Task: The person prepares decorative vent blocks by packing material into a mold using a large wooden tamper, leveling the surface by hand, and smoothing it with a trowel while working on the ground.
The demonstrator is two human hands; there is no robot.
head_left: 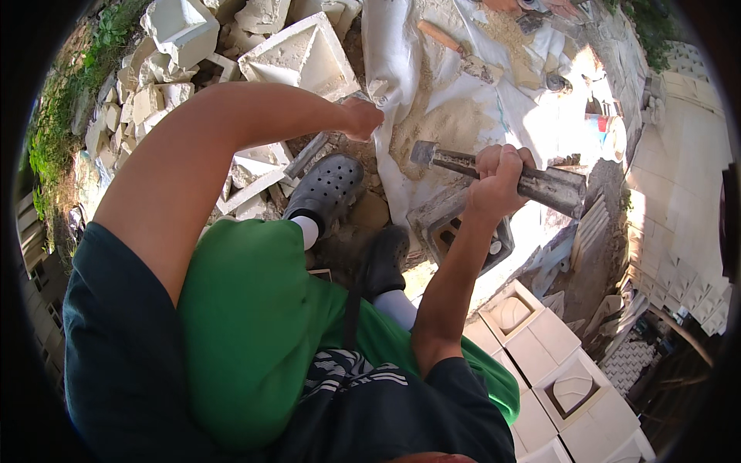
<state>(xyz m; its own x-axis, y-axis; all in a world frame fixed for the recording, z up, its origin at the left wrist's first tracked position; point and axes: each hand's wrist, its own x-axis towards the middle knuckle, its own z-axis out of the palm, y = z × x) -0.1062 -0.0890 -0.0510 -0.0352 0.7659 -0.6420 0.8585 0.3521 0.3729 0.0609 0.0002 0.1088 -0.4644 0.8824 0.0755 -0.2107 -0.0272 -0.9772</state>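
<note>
My left hand [361, 118] is closed at the edge of a white plastic sheet [391, 54]. Its fingers face away, so what they hold, if anything, cannot be made out. My right hand [499, 182] is wrapped round a worn, grey-stained bar-shaped tool [552, 190], held above the sheet. One end of the tool is broad and blocky; the other narrows to a small squared tip. Sandy pale powder [440, 127] is spread on the sheet between my hands. A grey open-topped crate [502, 241] stands below my right hand.
Broken cream blocks [154, 100] and a hollow square block [305, 58] are heaped at the left. Cream moulded blocks [544, 339] stand in rows at lower right. My feet in grey clogs [328, 189] are between heap and sheet. A wooden-handled tool [440, 36] lies farther off.
</note>
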